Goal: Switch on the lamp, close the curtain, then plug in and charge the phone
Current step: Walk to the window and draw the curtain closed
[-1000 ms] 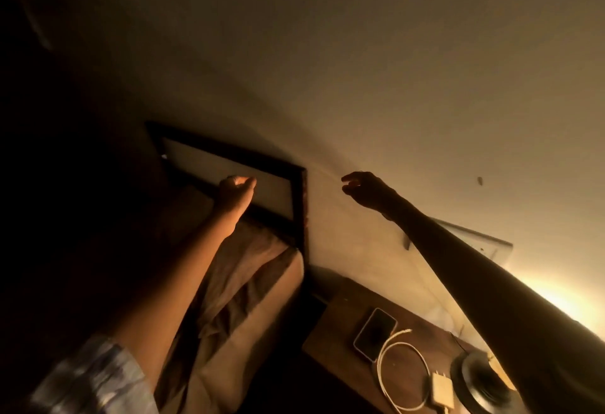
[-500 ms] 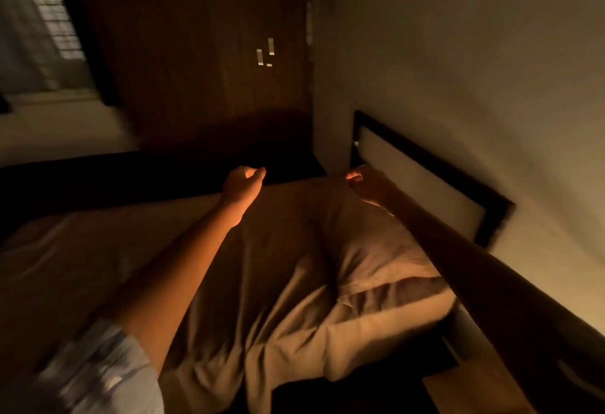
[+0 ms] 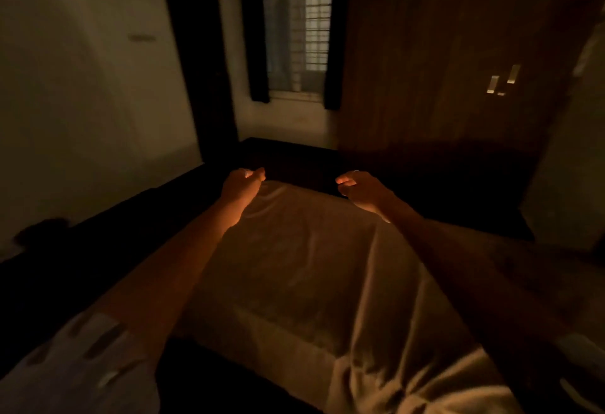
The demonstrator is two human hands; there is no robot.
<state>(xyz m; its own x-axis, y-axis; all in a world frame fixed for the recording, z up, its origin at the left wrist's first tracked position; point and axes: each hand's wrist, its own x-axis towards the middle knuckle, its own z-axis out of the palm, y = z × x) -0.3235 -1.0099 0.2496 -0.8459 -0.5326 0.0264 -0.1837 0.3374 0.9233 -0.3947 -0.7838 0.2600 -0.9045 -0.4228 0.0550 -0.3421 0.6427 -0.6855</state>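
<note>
two hands are raised over the bed [image 3: 311, 266], both arms stretched forward, well apart from each other. the left hand [image 3: 240, 184] sits over the far left part of the tan sheet [image 3: 327, 282], fingers curled into a loose fist, thumb tip against the forefinger; it holds nothing that can be seen. the right hand [image 3: 360, 189] hangs near the far right part of the sheet, fingers loosely curled with a gap to the thumb, empty. a striped pale sleeve [image 3: 82, 364] covers the left upper arm at the lower left corner of the view.

the curtain [image 3: 253, 27] hangs in two dark panels, one at each side of the window [image 3: 304, 37], well beyond the far edge of the bed. the panels are drawn apart and the grille in the window shows between them. neither hand is near the curtain.

rest: a dark wooden wardrobe [image 3: 442, 70] stands to the right of the window, with pale metal handles [image 3: 501, 81]. a dark door [image 3: 196, 53] stands left of the window. a pale wall [image 3: 82, 86] fills the left side. the sheet is wrinkled and warmly lit from behind the viewer; the source of the light is out of view. the bed's far edge is too dark to tell detail.
</note>
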